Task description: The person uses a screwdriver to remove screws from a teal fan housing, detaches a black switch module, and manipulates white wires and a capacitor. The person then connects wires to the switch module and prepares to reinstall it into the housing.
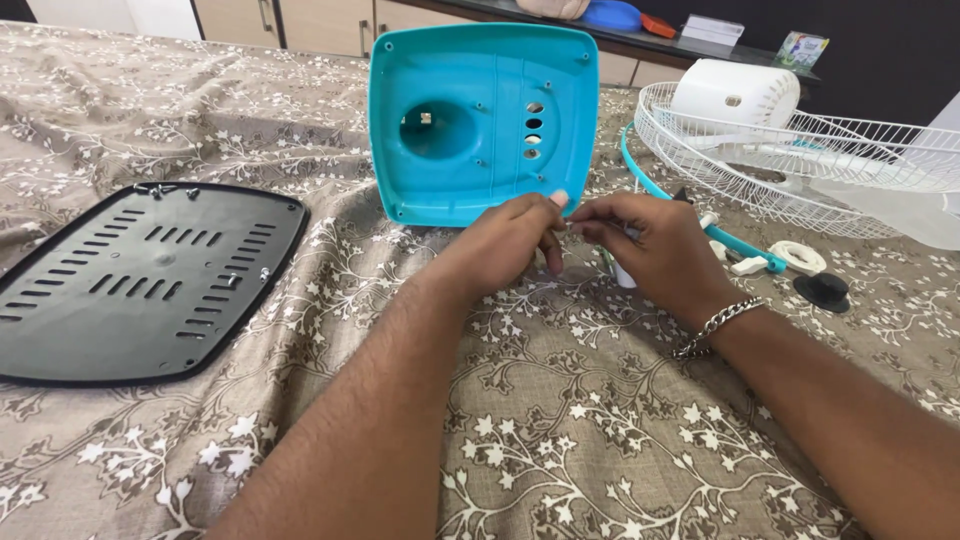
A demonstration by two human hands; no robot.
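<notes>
— Pinched between both hands is something tiny; the left hand and right hand meet fingertip to fingertip, and the right also curls round a small white cylinder.

— Where does the teal housing lie from that pinch?

— Just beyond it, on the far side, tilted up with its hollow facing the person. The left hand is nearer its lower edge; whether it touches, I cannot tell.
</notes>
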